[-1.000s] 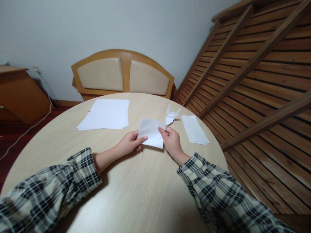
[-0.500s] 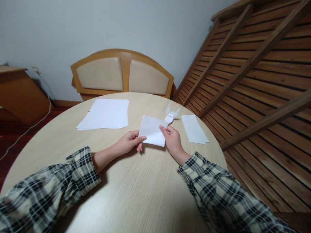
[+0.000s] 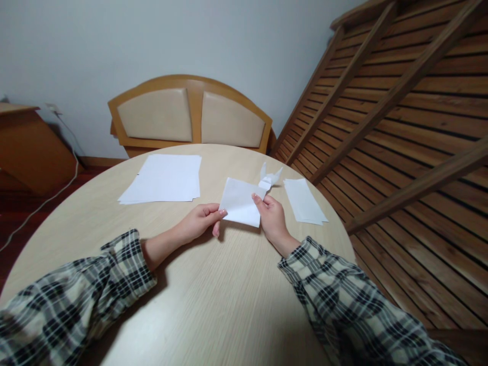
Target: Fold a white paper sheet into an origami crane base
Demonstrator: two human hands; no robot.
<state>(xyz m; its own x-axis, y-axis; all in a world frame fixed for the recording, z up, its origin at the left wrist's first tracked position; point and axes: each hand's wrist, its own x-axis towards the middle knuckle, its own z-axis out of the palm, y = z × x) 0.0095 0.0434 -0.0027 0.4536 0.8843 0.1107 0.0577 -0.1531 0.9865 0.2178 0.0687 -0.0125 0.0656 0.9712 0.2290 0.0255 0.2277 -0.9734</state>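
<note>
A small white sheet of paper (image 3: 239,201) is held just above the round pale wooden table (image 3: 213,295), tilted up at its far edge. My left hand (image 3: 199,222) pinches its near left corner between thumb and forefinger. My right hand (image 3: 270,217) grips its right edge, thumb on top. A folded white paper figure (image 3: 269,180) stands on the table just beyond my right hand.
A stack of white sheets (image 3: 163,179) lies at the far left of the table. A narrow pile of paper strips (image 3: 304,201) lies at the right, near the edge. Two padded chair backs (image 3: 190,117) stand behind the table. Slatted wooden frames (image 3: 400,117) lean at the right.
The sheet has tilted and shifted slightly away from me. My left hand has slid from the sheet's left edge down to its near corner. My right hand keeps its grip.
</note>
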